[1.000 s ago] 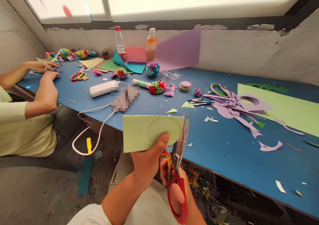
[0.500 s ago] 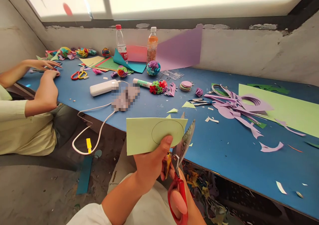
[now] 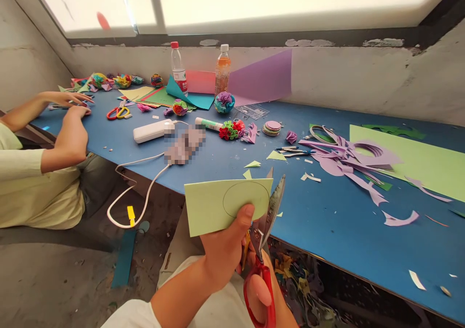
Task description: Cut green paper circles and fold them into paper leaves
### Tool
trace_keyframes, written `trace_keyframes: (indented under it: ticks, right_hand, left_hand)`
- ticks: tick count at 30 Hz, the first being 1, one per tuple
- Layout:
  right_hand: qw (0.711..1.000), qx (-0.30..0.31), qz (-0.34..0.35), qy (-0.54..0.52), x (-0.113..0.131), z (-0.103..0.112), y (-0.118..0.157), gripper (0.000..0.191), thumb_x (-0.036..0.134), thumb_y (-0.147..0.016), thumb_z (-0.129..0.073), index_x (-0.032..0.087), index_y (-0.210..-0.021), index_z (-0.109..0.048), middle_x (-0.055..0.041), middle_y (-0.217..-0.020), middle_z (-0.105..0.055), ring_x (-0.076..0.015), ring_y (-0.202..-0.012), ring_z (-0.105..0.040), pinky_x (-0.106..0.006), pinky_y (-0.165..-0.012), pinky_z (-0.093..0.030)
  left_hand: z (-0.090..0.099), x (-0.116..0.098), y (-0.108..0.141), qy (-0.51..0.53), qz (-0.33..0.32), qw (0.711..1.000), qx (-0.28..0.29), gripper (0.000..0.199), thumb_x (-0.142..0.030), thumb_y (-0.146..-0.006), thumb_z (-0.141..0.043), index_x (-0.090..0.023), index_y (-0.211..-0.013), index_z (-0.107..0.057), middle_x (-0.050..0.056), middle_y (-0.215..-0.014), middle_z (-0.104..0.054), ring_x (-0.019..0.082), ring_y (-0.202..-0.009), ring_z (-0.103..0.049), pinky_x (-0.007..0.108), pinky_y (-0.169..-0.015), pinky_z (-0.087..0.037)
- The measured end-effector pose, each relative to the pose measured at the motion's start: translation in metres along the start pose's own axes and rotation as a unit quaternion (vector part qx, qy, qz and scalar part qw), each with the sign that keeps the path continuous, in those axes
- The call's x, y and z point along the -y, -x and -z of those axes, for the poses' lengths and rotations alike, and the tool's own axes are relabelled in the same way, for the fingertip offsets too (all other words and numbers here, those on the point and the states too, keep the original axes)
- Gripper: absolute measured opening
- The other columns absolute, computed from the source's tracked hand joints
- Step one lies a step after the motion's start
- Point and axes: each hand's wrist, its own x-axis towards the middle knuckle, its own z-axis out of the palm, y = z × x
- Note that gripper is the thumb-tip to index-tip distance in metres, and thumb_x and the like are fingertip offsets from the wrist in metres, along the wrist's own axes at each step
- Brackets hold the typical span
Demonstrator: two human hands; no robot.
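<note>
Lt-green paper (image 3: 207,207) w/ drawn circle (image 3: 247,199) is gripped by L hand (image 3: 221,253), thumb pressed on circle's lower part, prob. so sheet is kept steady & its 3 o'clock edge left free. Red-and-yellow-handled scissors (image 3: 274,209) are grasped by R hand (image 3: 260,290), thumb put through red loop, prob. for leverage; blades are parted & tilted up at that edge. Paper disc stack (image 3: 271,128) is set at 1 o'clock from paper, lilac offcuts (image 3: 336,165) at 2, apparently kept out of hands' way.
</note>
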Motion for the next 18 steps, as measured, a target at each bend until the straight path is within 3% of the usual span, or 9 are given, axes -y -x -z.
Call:
trace_keyframes:
  ticks: [7,11,13,18]
  right_hand:
    - [0.999,0.032,0.029,-0.003,-0.003,0.009,0.003,0.068,0.081,-0.066,-0.043,0.022,-0.096,-0.059,-0.0008,-0.070,-0.050,-0.0147,-0.057,-0.042,-0.029,-0.051,-0.038]
    - [0.995,0.039,0.092,-0.003,-0.006,0.007,0.001,0.092,0.094,-0.047,-0.038,0.024,-0.102,-0.059,-0.0019,-0.074,-0.052,-0.0160,-0.058,-0.042,-0.031,-0.051,-0.038]
    - [0.996,0.033,0.087,-0.002,-0.007,0.007,0.000,0.097,0.096,-0.040,-0.036,0.024,-0.099,-0.060,-0.0022,-0.072,-0.052,-0.0161,-0.057,-0.042,-0.031,-0.050,-0.038]
    - [0.999,0.014,0.034,-0.004,-0.020,0.014,-0.003,0.079,0.086,-0.035,-0.056,0.024,-0.084,-0.061,-0.0036,-0.069,-0.052,-0.0198,-0.059,-0.046,-0.035,-0.051,-0.041]
  left_hand:
    - [-0.001,-0.008,-0.006,-0.007,-0.021,1.000,-0.014,0.036,-0.039,-0.052,-0.079,-0.019,-0.052,-0.049,-0.008,-0.036,-0.040,0.004,-0.030,-0.035,0.018,-0.030,-0.030]
    - [-0.003,-0.010,-0.004,-0.028,-0.013,1.000,-0.004,0.039,-0.042,-0.053,-0.077,-0.018,-0.046,-0.048,-0.007,-0.033,-0.039,0.005,-0.027,-0.033,0.020,-0.028,-0.028]
    - [-0.003,-0.009,-0.004,-0.020,-0.019,1.000,-0.005,0.036,-0.039,-0.054,-0.077,-0.018,-0.047,-0.049,-0.007,-0.034,-0.040,0.005,-0.028,-0.035,0.019,-0.029,-0.030]
    - [-0.002,-0.004,-0.006,0.005,-0.022,1.000,-0.017,0.032,-0.033,-0.054,-0.079,-0.018,-0.053,-0.050,-0.009,-0.037,-0.042,0.005,-0.030,-0.037,0.019,-0.031,-0.033]
